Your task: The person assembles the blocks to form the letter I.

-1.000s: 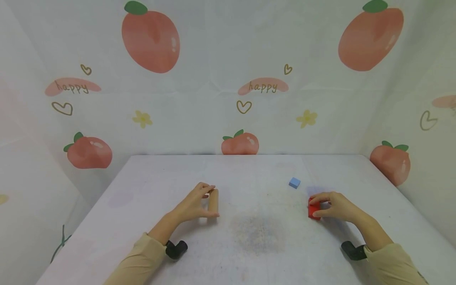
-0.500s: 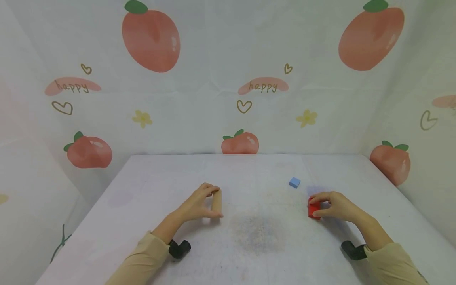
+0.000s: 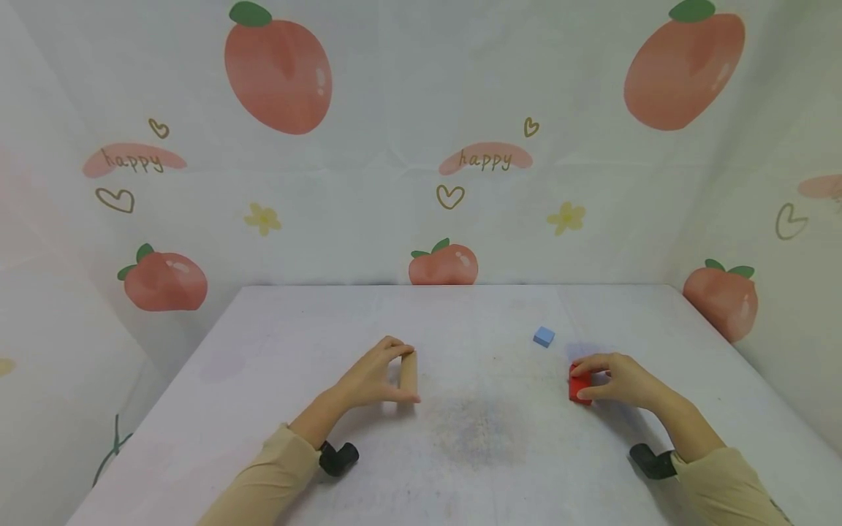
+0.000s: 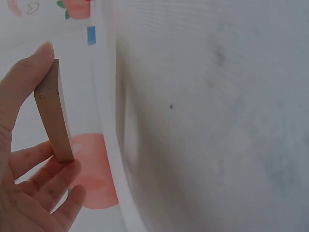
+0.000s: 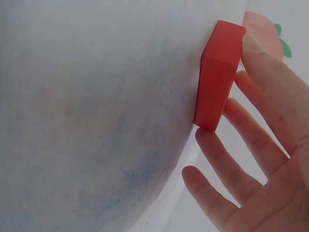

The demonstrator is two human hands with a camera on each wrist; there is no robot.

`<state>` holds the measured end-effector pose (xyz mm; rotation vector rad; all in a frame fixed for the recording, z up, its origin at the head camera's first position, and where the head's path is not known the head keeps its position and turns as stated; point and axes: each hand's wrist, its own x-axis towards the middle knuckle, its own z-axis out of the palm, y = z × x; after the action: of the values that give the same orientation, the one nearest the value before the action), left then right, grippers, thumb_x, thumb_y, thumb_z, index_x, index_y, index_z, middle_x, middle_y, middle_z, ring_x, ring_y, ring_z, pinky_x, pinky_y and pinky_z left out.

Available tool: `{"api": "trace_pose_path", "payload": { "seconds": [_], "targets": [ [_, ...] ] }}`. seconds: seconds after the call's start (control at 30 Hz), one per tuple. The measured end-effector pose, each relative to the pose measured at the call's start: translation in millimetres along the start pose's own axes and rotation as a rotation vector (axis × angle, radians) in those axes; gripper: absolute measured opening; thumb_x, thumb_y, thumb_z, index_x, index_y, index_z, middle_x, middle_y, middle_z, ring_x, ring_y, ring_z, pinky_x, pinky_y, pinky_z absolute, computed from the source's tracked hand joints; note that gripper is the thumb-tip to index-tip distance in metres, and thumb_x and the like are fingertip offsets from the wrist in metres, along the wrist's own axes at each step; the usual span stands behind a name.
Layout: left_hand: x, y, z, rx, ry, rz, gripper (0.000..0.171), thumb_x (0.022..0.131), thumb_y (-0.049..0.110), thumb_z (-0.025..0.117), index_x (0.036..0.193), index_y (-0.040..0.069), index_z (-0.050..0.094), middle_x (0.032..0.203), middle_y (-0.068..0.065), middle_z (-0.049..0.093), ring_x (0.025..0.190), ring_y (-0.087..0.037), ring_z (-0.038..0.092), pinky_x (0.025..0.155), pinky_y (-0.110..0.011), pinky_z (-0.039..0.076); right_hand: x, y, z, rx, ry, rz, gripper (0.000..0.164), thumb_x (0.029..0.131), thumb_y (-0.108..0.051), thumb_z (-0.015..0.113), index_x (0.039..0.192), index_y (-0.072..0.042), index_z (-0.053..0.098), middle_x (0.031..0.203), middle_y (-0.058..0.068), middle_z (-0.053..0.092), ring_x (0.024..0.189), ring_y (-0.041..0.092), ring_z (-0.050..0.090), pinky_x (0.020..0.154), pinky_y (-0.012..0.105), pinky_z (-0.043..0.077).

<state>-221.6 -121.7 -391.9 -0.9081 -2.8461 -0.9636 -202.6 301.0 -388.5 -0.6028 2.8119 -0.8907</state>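
My left hand (image 3: 371, 376) pinches a tan wooden block (image 3: 408, 372) by its two ends, thumb at the near end and fingertips at the far one. In the left wrist view the wooden block (image 4: 55, 111) shows as a long flat-sided bar, apart from the table surface. Over on the right, my right hand (image 3: 625, 381) holds a red block (image 3: 579, 384) between thumb and fingers. The right wrist view has this red block (image 5: 217, 77) low against the table, with the thumb at one end and fingertips along its side and other end.
A small blue block (image 3: 544, 337) lies on the white table (image 3: 473, 482), farther back than the red one and to its left. Behind the table hangs a white cloth (image 3: 395, 88) printed with peaches. Black wrist mounts (image 3: 338, 459) sit at both cuffs.
My left hand has slid a little to the right, carrying the wooden block with it. The right hand and the red block stay where they were.
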Motion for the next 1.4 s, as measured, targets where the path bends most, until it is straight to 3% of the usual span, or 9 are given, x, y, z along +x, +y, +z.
{"api": "trace_pose_path", "payload": {
  "seconds": [0.6,1.4],
  "targets": [
    [6.4,11.1,4.3,0.072,-0.009,0.009,0.078,0.063,0.041,0.084,0.125,0.002,0.056,0.117,-0.007,0.053,0.108,-0.02,0.056,0.094,-0.04,0.048,-0.2,-0.9,-0.1,0.007,-0.013,0.023,0.028,0.075,-0.015,0.075,0.101,-0.005,0.07,0.116,0.026,0.061,0.104,0.039,0.054,0.086,0.055,0.05],
    [23.7,25.0,16.1,0.102,-0.073,-0.012,0.08,0.067,0.04,0.082,0.129,0.001,0.053,0.123,-0.013,0.051,0.11,-0.025,0.056,0.093,-0.04,0.049,0.5,-0.7,0.3,-0.003,-0.013,0.045,0.029,0.074,-0.016,0.076,0.101,-0.005,0.07,0.115,0.025,0.061,0.103,0.037,0.054,0.084,0.053,0.052]
  ]
}}
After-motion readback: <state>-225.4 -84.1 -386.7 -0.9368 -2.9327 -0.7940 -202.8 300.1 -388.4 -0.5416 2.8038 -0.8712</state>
